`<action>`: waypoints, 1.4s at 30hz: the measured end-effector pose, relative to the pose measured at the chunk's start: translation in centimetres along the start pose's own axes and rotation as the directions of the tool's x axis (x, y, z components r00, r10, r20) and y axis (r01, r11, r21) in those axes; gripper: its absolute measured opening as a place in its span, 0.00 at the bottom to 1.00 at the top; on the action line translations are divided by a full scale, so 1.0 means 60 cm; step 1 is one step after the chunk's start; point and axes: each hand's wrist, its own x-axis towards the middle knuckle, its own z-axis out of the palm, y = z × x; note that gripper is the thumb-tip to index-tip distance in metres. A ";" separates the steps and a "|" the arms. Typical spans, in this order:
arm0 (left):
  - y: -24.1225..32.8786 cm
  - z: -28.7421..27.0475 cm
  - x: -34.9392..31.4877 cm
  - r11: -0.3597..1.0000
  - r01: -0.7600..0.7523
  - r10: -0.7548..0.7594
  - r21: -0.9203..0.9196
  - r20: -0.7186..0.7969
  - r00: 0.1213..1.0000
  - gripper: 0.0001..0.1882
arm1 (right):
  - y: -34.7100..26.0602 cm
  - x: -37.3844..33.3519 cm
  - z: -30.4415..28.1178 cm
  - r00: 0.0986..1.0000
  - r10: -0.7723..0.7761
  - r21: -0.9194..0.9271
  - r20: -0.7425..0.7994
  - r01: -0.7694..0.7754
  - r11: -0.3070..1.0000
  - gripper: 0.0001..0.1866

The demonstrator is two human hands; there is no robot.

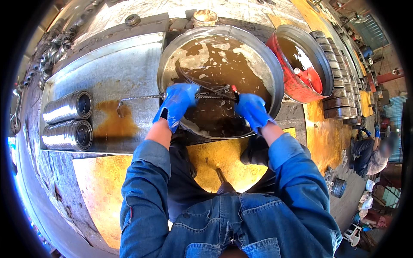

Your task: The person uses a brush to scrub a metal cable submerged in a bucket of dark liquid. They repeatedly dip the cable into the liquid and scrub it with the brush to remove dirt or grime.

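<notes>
A round metal tub (275, 64) of foamy brown liquid stands in front of me. My left hand (180, 101), in a blue glove, is closed around a twisted metal rod or cable (142, 97). That rod runs from over the tray on the left, through my grip, to above the liquid. My right hand (251, 109), also blue-gloved, is closed at the tub's near right side. A small red-tipped dark piece (234, 88) sticks up by its fingers; the rest of it is hidden. A dark curved strip (183, 73) rises from the liquid beyond my left hand.
A shallow metal tray (129, 56) at left holds two stacks of bearing rings (69, 105) and a brown puddle (112, 120). A red drum (279, 64) with a red container (312, 79) is at right, beside stacked rings (337, 86). Another person (374, 152) crouches far right.
</notes>
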 end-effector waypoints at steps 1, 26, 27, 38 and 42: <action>-0.008 -0.005 -0.004 1.000 0.006 -0.005 0.015 -0.037 0.999 0.19 | -0.003 0.001 -0.035 1.000 0.009 0.094 0.014 -0.010 0.995 0.15; -0.044 -0.118 -0.079 0.875 0.130 -0.214 -0.466 -0.134 0.968 0.18 | 0.139 0.034 -0.112 0.978 0.183 0.257 0.102 -0.203 0.945 0.21; -0.045 -0.121 -0.086 0.890 0.132 -0.215 -0.437 -0.145 0.966 0.19 | 0.112 0.029 -0.115 0.982 0.156 0.277 0.105 -0.180 0.944 0.21; -0.026 -0.026 -0.012 0.961 0.003 -0.051 -0.276 -0.169 0.984 0.18 | -0.050 -0.061 -0.114 0.998 0.048 0.265 0.033 -0.055 0.963 0.22; 0.001 0.002 0.018 0.988 0.111 -0.123 -0.105 -0.120 0.985 0.21 | -0.100 -0.063 -0.077 0.998 0.061 0.319 0.003 -0.058 0.946 0.23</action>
